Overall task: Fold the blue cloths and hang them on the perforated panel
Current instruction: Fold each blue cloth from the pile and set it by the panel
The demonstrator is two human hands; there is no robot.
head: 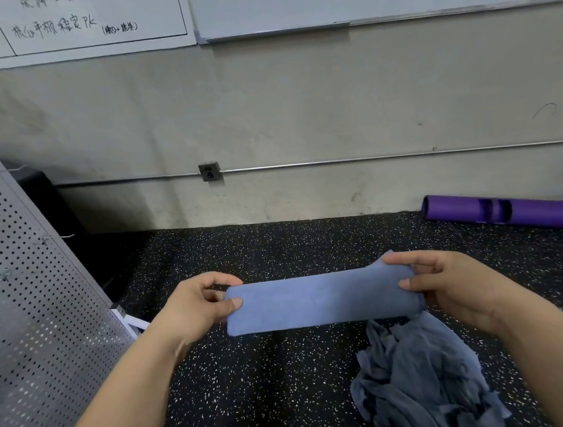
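Speckled black floor (pixel 272 386) lies below. My left grip (pixel 193 308) and right grip (pixel 452 286) each pinch one end of the folded blue cloth (pixel 319 299), held level between them. Light, soft and floppy, I judge; pinching both ends should save the fold. The perforated panel (pixel 24 307) stands left of my left grip.

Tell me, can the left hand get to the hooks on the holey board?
Probably yes. The hooks on the perforated panel stand near the left hand, with nothing between. But that hand is pinching one end of the folded blue cloth, so the cloth would come along.
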